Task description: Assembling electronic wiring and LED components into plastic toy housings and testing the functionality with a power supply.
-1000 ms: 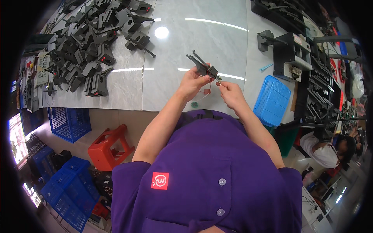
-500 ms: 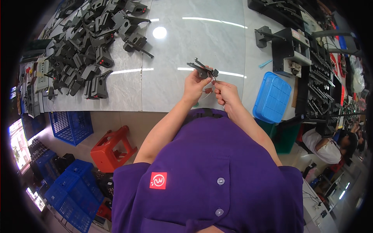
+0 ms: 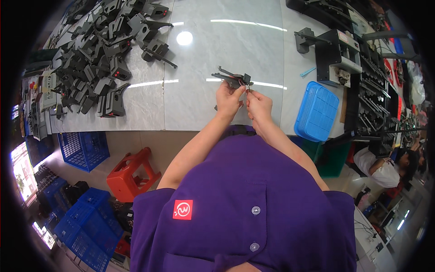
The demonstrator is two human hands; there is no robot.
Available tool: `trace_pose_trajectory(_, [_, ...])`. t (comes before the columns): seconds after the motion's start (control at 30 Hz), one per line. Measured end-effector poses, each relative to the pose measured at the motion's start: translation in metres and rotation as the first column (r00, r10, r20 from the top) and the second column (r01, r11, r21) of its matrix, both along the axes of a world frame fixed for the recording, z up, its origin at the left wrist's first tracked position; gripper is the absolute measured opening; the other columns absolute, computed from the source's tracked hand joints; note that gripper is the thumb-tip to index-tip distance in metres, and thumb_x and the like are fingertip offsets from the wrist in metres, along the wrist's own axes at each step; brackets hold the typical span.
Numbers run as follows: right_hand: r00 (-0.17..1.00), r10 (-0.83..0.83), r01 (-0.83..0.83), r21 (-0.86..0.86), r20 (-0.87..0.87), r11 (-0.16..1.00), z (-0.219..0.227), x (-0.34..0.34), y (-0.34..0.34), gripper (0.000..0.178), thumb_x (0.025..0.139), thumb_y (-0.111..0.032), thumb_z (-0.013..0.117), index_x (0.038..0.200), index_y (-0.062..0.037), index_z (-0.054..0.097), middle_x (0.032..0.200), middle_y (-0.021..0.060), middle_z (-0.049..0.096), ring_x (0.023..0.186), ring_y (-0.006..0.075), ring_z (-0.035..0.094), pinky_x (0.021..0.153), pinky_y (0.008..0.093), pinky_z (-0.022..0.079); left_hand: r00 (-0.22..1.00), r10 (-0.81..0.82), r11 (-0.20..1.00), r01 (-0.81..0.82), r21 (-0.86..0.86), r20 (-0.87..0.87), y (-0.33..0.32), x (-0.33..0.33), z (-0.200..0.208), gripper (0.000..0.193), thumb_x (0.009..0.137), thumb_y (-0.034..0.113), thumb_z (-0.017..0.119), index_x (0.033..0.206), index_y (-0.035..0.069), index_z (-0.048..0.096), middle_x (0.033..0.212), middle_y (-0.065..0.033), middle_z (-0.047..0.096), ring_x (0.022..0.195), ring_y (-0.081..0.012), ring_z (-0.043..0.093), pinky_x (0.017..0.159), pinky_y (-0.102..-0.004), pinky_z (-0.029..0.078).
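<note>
Both forearms angle inward over the bench (image 3: pixel 195 106), the left hand (image 3: pixel 229 100) aimed toward 1 o'clock, the right hand (image 3: pixel 259 107) toward 11. The left grips a dark plastic part (image 3: pixel 234 81) from below, just past 12 o'clock. The right's fingers are closed in a pinch beside its thin wires (image 3: pixel 242 83) (what they hold, I cannot tell).
</note>
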State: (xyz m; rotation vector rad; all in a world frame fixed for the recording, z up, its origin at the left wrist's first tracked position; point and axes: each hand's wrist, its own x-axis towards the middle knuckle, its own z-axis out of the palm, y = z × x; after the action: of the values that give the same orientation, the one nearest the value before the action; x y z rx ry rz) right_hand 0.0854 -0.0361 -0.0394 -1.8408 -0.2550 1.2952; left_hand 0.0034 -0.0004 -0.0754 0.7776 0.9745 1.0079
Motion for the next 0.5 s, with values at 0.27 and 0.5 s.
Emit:
trace_pose_trajectory(0.27, [0.999,-0.016,0.018,0.081,-0.028,0.997,0.005,-0.002,-0.001,0.013,0.084,-0.012,0.050,0.091,-0.0040,0.059,0.055,-0.0023,0.043,0.041,0.0036,0.035,0.032,0.0202,0.021,0.992,0.102,0.992,-0.096,-0.078,0.074,-0.005,0.004,0.015,0.034,0.078,-0.007,0.052,0.110,0.000,0.043,0.094,-0.0068,0.056,0.085,-0.0133,0.056,0.074,-0.0258,0.047])
trace_pose_trajectory(0.5, [0.650,-0.402,0.562,0.052,-0.645,0.825,-0.017,0.089,0.026,0.010,0.085,-0.012,0.049,0.089,-0.0054,0.054,0.054,-0.0033,0.039,0.036,0.0046,0.029,0.031,0.0200,0.018,0.987,0.156,0.983,-0.159,-0.091,-0.037,-0.013,-0.015,-0.030,0.037,0.079,-0.010,0.045,0.113,-0.003,0.035,0.105,-0.0137,0.052,0.097,-0.0216,0.054,0.084,-0.0312,0.046])
